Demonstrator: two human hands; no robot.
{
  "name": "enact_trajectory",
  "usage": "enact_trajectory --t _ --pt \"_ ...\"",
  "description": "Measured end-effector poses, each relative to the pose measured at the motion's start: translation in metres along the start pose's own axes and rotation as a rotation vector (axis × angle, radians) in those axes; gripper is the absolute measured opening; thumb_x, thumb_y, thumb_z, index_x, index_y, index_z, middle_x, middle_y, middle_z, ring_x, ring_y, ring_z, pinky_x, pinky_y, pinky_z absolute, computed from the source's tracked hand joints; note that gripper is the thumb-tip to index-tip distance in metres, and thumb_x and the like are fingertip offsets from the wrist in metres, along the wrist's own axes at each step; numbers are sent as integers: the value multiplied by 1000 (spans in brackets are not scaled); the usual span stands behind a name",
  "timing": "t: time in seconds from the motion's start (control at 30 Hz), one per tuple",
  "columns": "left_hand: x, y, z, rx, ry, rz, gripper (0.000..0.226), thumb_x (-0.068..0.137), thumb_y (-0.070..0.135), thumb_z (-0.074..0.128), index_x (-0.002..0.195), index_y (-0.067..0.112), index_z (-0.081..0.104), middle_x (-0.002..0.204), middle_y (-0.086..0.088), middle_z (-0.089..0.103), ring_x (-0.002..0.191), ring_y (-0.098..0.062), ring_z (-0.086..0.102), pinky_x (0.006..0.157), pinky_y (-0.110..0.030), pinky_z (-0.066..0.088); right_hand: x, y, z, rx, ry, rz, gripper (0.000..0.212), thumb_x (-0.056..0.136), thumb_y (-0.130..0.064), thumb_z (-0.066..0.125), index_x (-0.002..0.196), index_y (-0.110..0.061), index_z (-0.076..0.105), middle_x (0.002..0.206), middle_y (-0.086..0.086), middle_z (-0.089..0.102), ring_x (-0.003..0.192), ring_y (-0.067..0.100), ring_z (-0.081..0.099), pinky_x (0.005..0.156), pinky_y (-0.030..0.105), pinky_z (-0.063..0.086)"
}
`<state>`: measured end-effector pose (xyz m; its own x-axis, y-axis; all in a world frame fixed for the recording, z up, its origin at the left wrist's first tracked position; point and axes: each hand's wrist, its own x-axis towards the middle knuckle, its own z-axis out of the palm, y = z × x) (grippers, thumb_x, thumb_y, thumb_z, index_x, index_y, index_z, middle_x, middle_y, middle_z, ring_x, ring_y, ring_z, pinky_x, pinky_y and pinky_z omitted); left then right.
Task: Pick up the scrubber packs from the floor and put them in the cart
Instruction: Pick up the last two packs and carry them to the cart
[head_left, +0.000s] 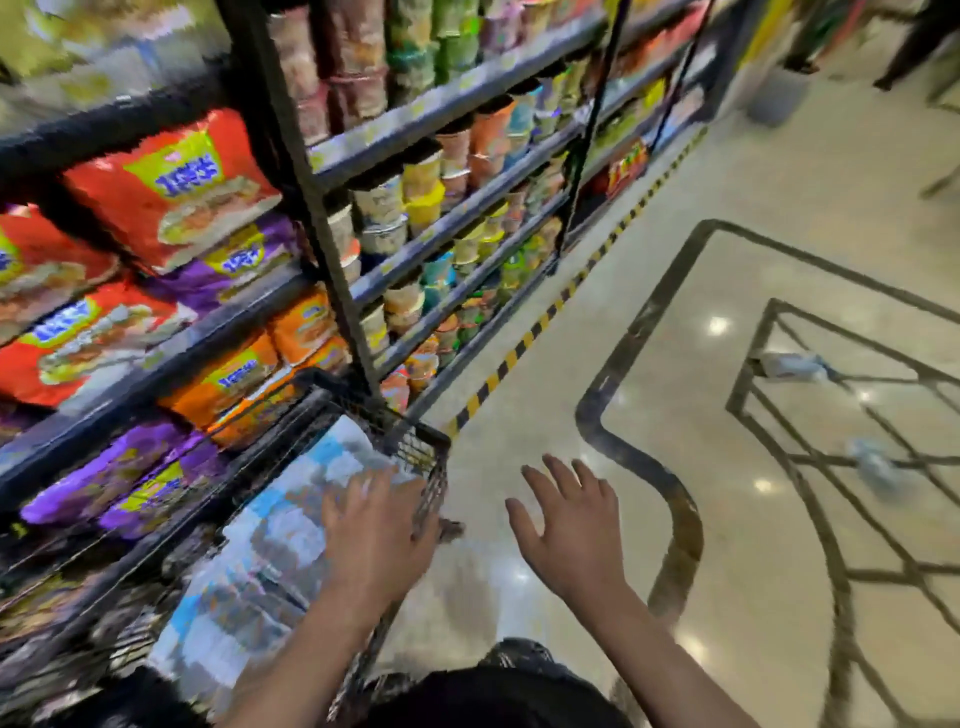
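Dark clothing at the bottom edge, then both forearms reaching fwd. L hand lies flat, fingers spread, on the blue-white packs already in the cart, not gripping, just pressing or letting go. R hand hangs over bare floor, fingers splayed wide, holding nothing.

Two packs left on the floor, both to the right and ahead of the R hand, well apart from it: far pack and near pack. Both blurred; far one looks to lie roughly left-right, near one's axis can't be told. R hand is clearly nearer to both than L, so my guess is the R goes next, near pack first, w/ a turn away from the cart.

Writing: shelf bags at left show yellow panels w/ blue lettering, too smeared to read. Pack labels unreadable.
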<state>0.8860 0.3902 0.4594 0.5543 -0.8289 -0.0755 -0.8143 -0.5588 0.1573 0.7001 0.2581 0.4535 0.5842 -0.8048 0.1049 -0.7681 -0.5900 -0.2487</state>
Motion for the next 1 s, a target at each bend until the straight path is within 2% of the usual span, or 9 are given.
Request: enact_trajectory --t 0.07,0.17,0.27,0.33,0.43,0.6,0.73,0.87,1.0 --pt "6 43 10 6 -18 90 40 82 53 55 110 29 72 118 -8 68 107 -38 62 91 -59 44 -17 41 -17 -18 20 104 51 92 -57 48 122 -28 76 132 6 72 121 42 66 98 59 53" --pt "11 115 23 -15 -47 236 47 82 54 51 115 28 73 124 -8 67 111 -37 62 93 -55 45 -48 110 -38 -32 25 245 51 92 -59 48 123 -28 75 134 6 72 123 40 65 101 60 51" --pt "9 191 35 -38 -64 346 48 83 54 47 116 30 73 128 -8 67 117 -38 62 99 -60 43 -79 177 -59 -58 52 367 51 93 -59 47 125 -29 74 136 3 70 126 37 63 104 56 49" --pt "6 239 40 -34 -70 428 49 84 54 46 116 30 73 129 -7 67 118 -38 60 100 -61 42 -100 216 -73 -80 83 432 51 93 -58 46 123 -28 75 131 4 72 121 39 65 99 56 51" --pt "4 299 48 -37 -87 545 49 85 53 47 117 28 73 129 -7 68 118 -37 61 100 -59 40 -127 260 -90 -78 131 547 53 93 -56 44 123 -25 75 129 8 73 119 43 65 97 58 52" --pt "10 373 61 -3 -151 705 48 86 51 44 117 29 73 128 -9 67 118 -38 61 99 -64 40 -156 317 -100 -75 117 704 49 96 -56 48 131 -30 70 142 5 66 129 40 59 104 57 48" --pt "30 419 74 59 -189 811 49 85 52 45 115 27 74 124 -10 69 114 -38 64 95 -65 43 -159 347 -101 -47 104 823 49 96 -58 51 137 -34 65 149 1 60 140 37 51 114 59 38" --pt "63 475 80 69 -216 870 47 85 54 46 112 29 75 124 -8 70 113 -37 66 94 -64 45 -140 386 -97 -56 158 877 45 90 -53 63 128 -30 72 140 4 67 131 39 59 105 60 45" --pt "114 534 92 37 -231 914 46 86 55 45 114 33 72 125 -7 68 117 -35 63 97 -62 43 -91 439 -107 -21 138 957 47 94 -59 57 131 -33 69 144 2 64 134 38 56 107 60 43"
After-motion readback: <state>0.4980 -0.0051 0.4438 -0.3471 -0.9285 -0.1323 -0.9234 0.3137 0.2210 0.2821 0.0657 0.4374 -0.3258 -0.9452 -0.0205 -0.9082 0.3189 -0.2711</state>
